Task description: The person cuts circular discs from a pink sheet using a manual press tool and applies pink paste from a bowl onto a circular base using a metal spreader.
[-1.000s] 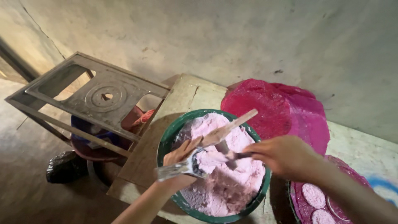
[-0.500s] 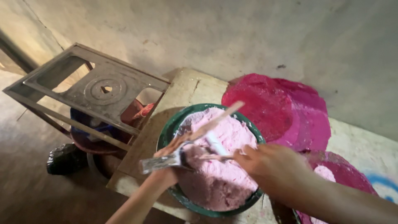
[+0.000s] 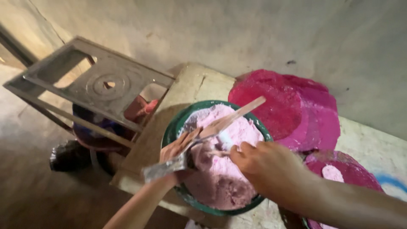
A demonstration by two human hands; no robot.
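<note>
Beneath both hands sat the green bowl (image 3: 169,131) of soft, sticky pink dough (image 3: 220,178). Your left hand (image 3: 178,148) gripped a metal scraper (image 3: 163,169); your right hand (image 3: 263,163) pinched dough, best scooped underneath.

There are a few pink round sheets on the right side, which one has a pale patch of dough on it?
The lower sheet, just behind the right hand. A pale pink patch sits on it. The two overlapping sheets leaning on the wall are plain magenta.
</note>
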